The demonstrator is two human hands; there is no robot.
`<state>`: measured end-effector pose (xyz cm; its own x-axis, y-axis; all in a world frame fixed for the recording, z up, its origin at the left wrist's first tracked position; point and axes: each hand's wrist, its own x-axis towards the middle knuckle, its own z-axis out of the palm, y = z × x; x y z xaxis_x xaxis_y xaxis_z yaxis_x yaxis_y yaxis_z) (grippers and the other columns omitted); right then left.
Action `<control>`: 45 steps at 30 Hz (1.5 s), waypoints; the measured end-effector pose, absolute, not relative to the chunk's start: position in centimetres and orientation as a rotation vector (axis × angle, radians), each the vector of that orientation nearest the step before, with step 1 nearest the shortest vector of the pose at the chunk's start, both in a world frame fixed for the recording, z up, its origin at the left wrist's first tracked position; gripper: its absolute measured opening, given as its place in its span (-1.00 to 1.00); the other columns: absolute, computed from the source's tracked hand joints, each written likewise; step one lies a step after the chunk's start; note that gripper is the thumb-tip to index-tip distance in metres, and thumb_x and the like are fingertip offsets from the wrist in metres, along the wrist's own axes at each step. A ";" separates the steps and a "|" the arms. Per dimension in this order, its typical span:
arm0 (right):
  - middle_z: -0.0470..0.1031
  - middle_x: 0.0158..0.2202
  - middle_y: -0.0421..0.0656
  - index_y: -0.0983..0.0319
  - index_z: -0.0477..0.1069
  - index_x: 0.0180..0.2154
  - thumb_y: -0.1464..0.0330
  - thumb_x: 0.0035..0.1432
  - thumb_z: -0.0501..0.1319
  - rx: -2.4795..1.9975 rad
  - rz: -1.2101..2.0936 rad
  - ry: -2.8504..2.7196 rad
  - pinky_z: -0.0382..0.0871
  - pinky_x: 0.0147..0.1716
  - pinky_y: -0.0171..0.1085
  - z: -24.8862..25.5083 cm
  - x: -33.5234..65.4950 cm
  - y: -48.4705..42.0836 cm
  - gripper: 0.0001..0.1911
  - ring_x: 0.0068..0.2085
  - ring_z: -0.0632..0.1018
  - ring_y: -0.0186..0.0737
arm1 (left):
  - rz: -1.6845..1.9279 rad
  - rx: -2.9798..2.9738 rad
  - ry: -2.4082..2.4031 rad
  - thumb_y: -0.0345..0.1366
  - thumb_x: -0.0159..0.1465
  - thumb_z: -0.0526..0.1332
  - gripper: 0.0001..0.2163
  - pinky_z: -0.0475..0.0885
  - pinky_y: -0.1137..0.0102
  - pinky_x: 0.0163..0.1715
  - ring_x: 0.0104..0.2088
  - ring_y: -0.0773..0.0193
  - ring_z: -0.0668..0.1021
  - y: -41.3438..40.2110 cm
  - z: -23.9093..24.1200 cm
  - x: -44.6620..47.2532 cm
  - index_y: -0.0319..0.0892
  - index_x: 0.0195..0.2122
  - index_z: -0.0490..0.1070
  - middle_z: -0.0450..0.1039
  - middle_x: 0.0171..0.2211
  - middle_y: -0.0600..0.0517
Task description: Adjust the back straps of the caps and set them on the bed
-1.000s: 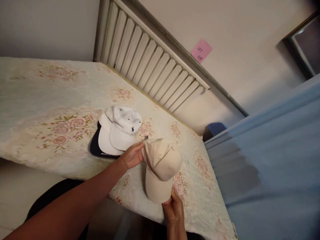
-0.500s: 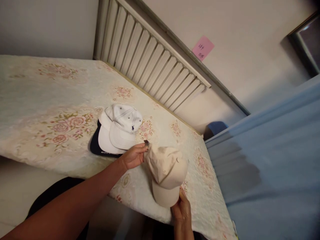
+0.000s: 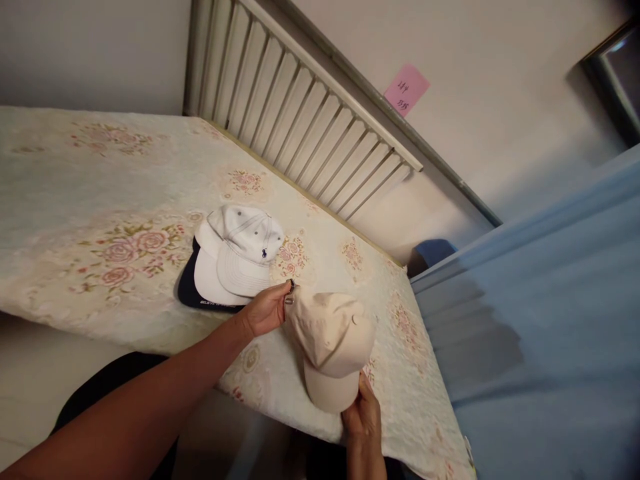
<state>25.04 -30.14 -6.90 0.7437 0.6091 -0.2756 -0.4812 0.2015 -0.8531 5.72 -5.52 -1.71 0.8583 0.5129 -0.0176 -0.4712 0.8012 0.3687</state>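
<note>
Beige cap point(image 3: 333, 333) on the bed point(image 3: 75, 193), near its edge. Left hand point(image 3: 265, 310) pinches the back strap, right hand point(image 3: 363, 417) grasps the brim. Looks like mid-placement beside the white cap point(image 3: 240, 250); next: release cleanly.

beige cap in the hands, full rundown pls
The beige cap is a plain baseball cap in soft cloth, with no logo showing. Its paneled crown has small eyelets, and its curved brim points toward the person. It sits on the floral bedspread near the bed's front edge. The left hand pinches the back edge by a small metal buckle; the right hand grips the brim tip. It lies apart from the white cap stacked on a dark cap.
</note>
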 end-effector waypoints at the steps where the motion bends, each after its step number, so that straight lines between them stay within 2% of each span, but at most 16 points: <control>1: 0.64 -0.31 -0.23 0.19 0.52 -0.27 0.35 -0.23 0.41 -1.145 0.760 -0.141 0.46 -0.11 -0.22 -6.9 25.1 -30.2 -0.64 -0.23 0.60 -0.18 | 0.531 0.362 0.121 -0.28 0.35 0.11 -0.77 0.46 0.37 -0.26 -0.36 0.22 0.61 -5.5 -1.6 5.7 -0.31 -0.25 0.51 0.60 -0.37 -0.09; 8: 0.64 -0.29 -0.22 0.19 0.52 -0.25 0.34 -0.23 0.42 -1.145 0.768 -0.169 0.49 -0.14 -0.22 -7.1 25.2 -30.1 -0.62 -0.26 0.61 -0.18 | 0.557 0.356 0.138 -0.34 0.29 0.19 -0.84 0.44 0.44 -0.31 -0.40 0.30 0.59 -5.7 -1.5 5.6 -0.30 -0.34 0.51 0.58 -0.40 -0.03; 13: 0.64 -0.29 -0.23 0.19 0.51 -0.24 0.34 -0.18 0.40 -1.163 0.760 -0.142 0.49 -0.13 -0.20 -7.1 25.1 -30.2 -0.65 -0.24 0.61 -0.17 | 0.595 0.403 0.101 -0.34 0.22 0.26 -0.90 0.41 0.47 -0.36 -0.44 0.34 0.56 -5.6 -1.6 5.6 -0.27 -0.33 0.52 0.55 -0.44 0.02; 16: 0.64 -0.30 -0.23 0.19 0.52 -0.24 0.36 -0.20 0.40 -1.149 0.765 -0.098 0.49 -0.13 -0.20 -7.3 25.3 -30.2 -0.63 -0.26 0.61 -0.19 | 0.584 0.402 0.092 -0.26 0.26 0.24 -0.83 0.42 0.44 -0.35 -0.42 0.31 0.57 -5.6 -1.6 5.4 -0.28 -0.30 0.51 0.55 -0.42 -0.01; 20: 0.65 -0.32 -0.21 0.20 0.52 -0.27 0.33 -0.20 0.40 -1.163 0.729 -0.104 0.49 -0.16 -0.18 -7.6 25.5 -30.2 -0.66 -0.28 0.61 -0.18 | 0.504 0.382 0.107 -0.05 0.33 0.10 -0.64 0.43 0.37 -0.34 -0.38 0.21 0.59 -5.5 -1.3 5.2 -0.27 -0.25 0.50 0.56 -0.37 -0.07; 22: 0.65 -0.33 -0.20 0.22 0.52 -0.26 0.31 -0.18 0.39 -1.184 0.718 -0.140 0.49 -0.18 -0.17 -7.6 25.6 -30.2 -0.66 -0.28 0.61 -0.16 | 0.497 0.368 0.121 -0.02 0.34 0.05 -0.60 0.43 0.36 -0.35 -0.39 0.20 0.59 -5.4 -1.2 5.1 -0.27 -0.27 0.50 0.56 -0.39 -0.07; 29: 0.65 -0.34 -0.18 0.22 0.53 -0.29 0.30 -0.20 0.40 -1.203 0.707 -0.127 0.49 -0.19 -0.15 -7.6 25.6 -30.1 -0.67 -0.30 0.60 -0.14 | 0.493 0.347 0.150 -0.24 0.33 0.11 -0.77 0.40 0.41 -0.40 -0.47 0.27 0.56 -5.3 -1.3 5.0 -0.25 -0.35 0.50 0.53 -0.47 -0.01; 35: 0.65 -0.36 -0.18 0.23 0.52 -0.30 0.33 -0.23 0.41 -1.165 0.728 -0.048 0.49 -0.19 -0.13 -7.3 25.4 -30.0 -0.66 -0.32 0.61 -0.14 | 0.497 0.344 0.161 -0.19 0.36 0.05 -0.69 0.43 0.36 -0.39 -0.45 0.24 0.58 -5.2 -1.1 5.0 -0.25 -0.30 0.51 0.54 -0.44 -0.02; 41: 0.65 -0.41 -0.16 0.24 0.53 -0.37 0.26 -0.20 0.39 -1.220 0.769 -0.064 0.49 -0.18 -0.09 -7.0 25.2 -29.8 -0.72 -0.33 0.61 -0.11 | 0.494 0.374 0.145 -0.31 0.34 0.06 -0.75 0.42 0.41 -0.37 -0.42 0.28 0.57 -5.3 -0.9 4.9 -0.27 -0.21 0.53 0.56 -0.39 -0.05; 45: 0.64 -0.45 -0.15 0.26 0.53 -0.42 0.21 -0.16 0.35 -1.301 0.777 -0.142 0.47 -0.13 -0.07 -6.7 25.0 -29.6 -0.73 -0.32 0.61 -0.08 | 0.486 0.389 0.071 -0.30 0.34 0.08 -0.75 0.43 0.41 -0.36 -0.41 0.27 0.58 -5.4 -1.1 4.8 -0.27 -0.13 0.52 0.56 -0.36 -0.06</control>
